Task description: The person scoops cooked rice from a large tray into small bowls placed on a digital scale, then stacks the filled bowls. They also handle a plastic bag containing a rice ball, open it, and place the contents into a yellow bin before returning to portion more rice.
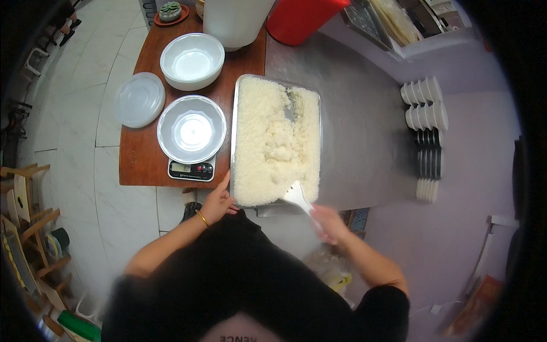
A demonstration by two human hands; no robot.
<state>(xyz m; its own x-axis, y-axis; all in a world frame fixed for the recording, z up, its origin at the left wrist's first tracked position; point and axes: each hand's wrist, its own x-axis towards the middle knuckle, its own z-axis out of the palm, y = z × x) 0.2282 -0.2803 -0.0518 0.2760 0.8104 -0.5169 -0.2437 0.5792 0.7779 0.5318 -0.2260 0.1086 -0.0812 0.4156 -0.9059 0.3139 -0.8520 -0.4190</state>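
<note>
A metal tray (233,141) full of white cooked rice (260,128) lies before me, its metal bottom bared near the top right. My right hand (330,224), slightly blurred, grips the handle of a white plastic rice paddle (298,196), whose toothed head is at the rice's near edge. With its fingers, my left hand (219,204) touches the tray's near left corner. Left of the tray, a clear plastic bowl (192,129) stands on a digital kitchen scale (191,169); the bowl looks empty.
White plastic bowls (192,62) stand behind the scale, and round plastic lids (140,100) overhang the wooden tabletop's left edge. A large whitish container (235,21) and a red container (301,19) are farther back. Stacked cups or bowls (426,117) line the wall at right.
</note>
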